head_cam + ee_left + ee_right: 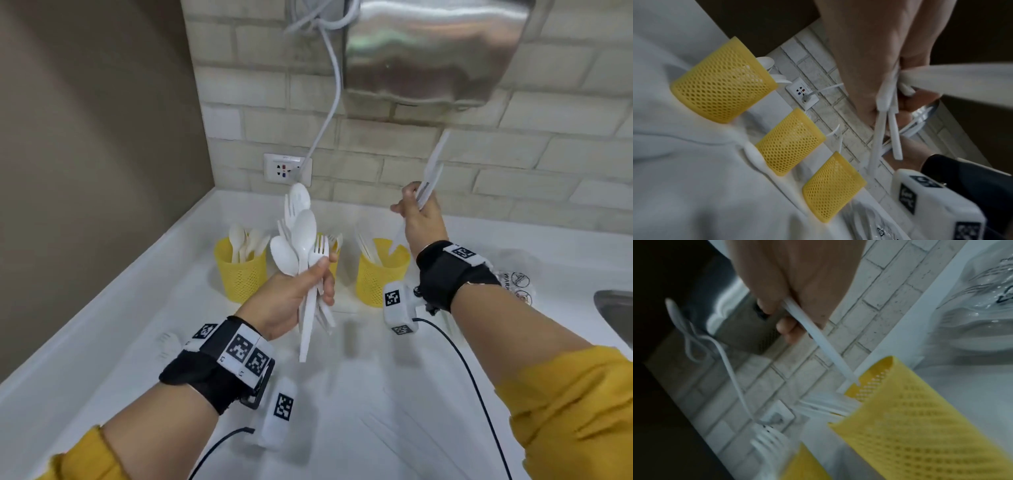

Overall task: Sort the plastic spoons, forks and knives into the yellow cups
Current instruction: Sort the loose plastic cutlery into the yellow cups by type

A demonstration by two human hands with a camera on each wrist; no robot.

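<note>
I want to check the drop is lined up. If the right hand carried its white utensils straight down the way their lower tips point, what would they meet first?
Most likely the right-hand yellow cup: the right hand holds the utensils with their lower tips at its open rim, beside the knives inside. Depth is unclear.

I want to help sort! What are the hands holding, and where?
Left hand grips mixed spoons and forks by their handles. Right hand grips white knives mid-length.
</note>
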